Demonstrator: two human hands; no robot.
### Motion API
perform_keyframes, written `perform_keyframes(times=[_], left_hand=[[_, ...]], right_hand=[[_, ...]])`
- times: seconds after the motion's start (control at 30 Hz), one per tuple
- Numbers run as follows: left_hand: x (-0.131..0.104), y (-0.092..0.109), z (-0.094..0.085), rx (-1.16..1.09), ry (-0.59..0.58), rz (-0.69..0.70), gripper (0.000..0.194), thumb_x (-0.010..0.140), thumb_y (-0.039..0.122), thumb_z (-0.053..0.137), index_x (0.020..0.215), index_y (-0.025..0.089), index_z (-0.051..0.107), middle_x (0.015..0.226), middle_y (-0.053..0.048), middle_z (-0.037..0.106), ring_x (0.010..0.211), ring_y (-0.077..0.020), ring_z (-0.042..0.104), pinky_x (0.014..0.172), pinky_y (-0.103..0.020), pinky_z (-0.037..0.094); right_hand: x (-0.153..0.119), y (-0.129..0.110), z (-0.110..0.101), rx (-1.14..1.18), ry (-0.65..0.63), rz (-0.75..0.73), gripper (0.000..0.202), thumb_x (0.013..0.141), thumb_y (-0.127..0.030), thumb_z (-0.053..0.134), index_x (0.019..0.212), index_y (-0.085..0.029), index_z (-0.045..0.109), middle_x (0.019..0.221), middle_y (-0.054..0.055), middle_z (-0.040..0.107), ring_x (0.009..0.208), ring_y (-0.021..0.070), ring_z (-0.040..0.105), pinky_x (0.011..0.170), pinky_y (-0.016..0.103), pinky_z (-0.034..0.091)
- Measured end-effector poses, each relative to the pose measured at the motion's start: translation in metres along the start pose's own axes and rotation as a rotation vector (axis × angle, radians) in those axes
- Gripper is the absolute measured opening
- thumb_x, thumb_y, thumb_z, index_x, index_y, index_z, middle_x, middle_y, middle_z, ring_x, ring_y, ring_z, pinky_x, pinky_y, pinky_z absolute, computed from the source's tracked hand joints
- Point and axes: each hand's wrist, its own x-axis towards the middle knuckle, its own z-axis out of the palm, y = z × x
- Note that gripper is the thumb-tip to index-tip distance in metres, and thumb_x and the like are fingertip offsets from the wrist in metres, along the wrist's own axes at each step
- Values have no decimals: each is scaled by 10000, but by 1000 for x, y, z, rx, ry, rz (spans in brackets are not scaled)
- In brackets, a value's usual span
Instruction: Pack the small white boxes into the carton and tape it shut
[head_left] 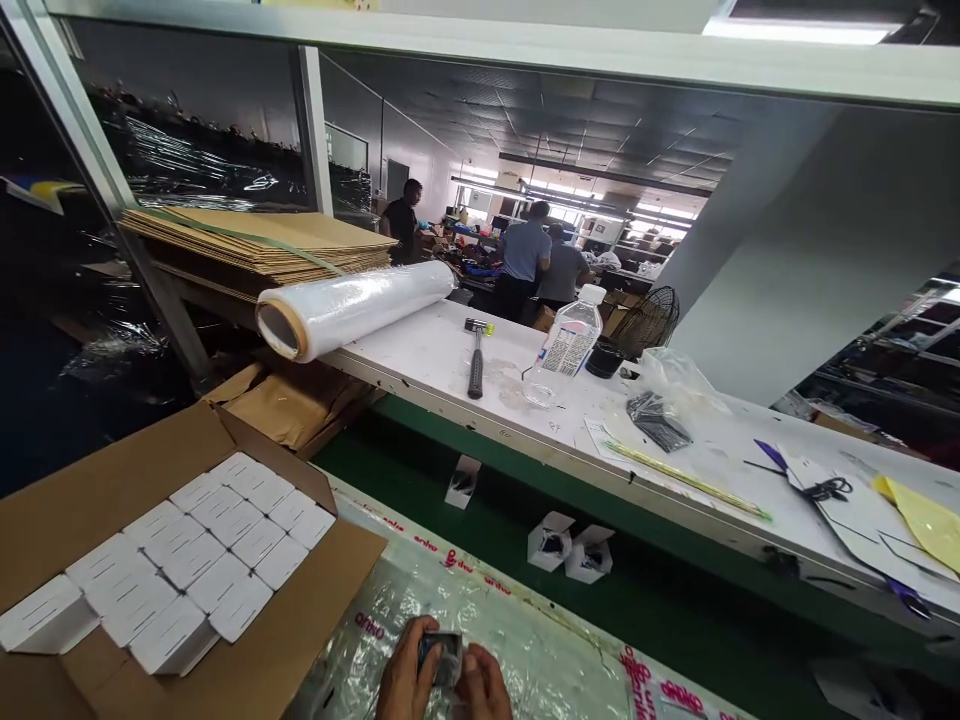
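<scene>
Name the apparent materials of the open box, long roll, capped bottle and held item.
Open box: matte brown cardboard, judging by its plain folded flaps.
Long roll: glossy, translucent plastic film, likely around a cardboard core, given its brown end ring.
Capped bottle: probably clear, glossy plastic, given its see-through walls.
Held item: dark and grey, slightly shiny, perhaps plastic; too small to tell.

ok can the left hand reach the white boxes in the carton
Probably yes: the open carton beside the left hand leaves the white boxes exposed, though that hand holds a dark item.
</scene>
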Motion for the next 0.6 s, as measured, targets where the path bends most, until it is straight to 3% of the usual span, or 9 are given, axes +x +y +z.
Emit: perform_keyframes(times=[0.1, 0.23, 0.37, 0.43, 0.53, 0.6], left_hand=[[4, -4, 2, 6, 8, -10, 420, 891, 579, 568, 1108, 239, 683, 1136, -121, 768, 1098, -301, 717, 1009, -440, 556], [10, -13, 5, 15, 21, -41, 499, 849, 624, 556, 1119, 220, 668, 1177, -149, 759, 1137, -327, 711, 1042, -468, 541], [15, -12, 7, 11, -8, -62, 509, 836, 599, 549, 1140, 204, 655, 1225, -174, 741, 1176, -337, 691, 1063, -484, 522], [17, -7, 8, 10, 4, -77, 514, 805, 571, 563, 1136, 190, 660, 1244, -191, 733, 1199, -353, 678, 1085, -505, 505], [15, -4, 5, -14, -14, -87, 547, 787, 571, 584, 1170, 192, 677, 1292, -184, 721, 1261, -358, 648, 1141, -507, 462], [13, -9, 1, -99, -62, -136, 598, 778, 593, 631, 1257, 237, 670, 1435, -140, 658, 1382, -341, 569, 1209, -489, 396]], right_hand=[[10, -1, -3, 148, -96, 56, 807, 548, -838, 770, 1046, -205, 721, 919, 85, 789, 713, 222, 701, 562, 310, 512], [20, -5, -4, 208, -204, 65, 809, 571, -760, 823, 1140, -193, 728, 789, 47, 766, 541, 121, 559, 492, 253, 374], [23, -4, -3, 225, -280, 181, 905, 569, -760, 821, 1259, -192, 677, 738, 32, 740, 558, 121, 556, 524, 247, 375], [25, -6, -1, 190, -313, 167, 920, 565, -727, 841, 1281, -182, 652, 772, 41, 746, 568, 122, 546, 520, 247, 352], [27, -12, 3, 136, -342, 116, 805, 575, -649, 862, 1201, -183, 663, 793, 40, 744, 560, 118, 511, 506, 251, 310], [29, -16, 5, 150, -348, 107, 680, 568, -596, 865, 1090, -204, 676, 810, 33, 743, 584, 129, 530, 521, 256, 327]])
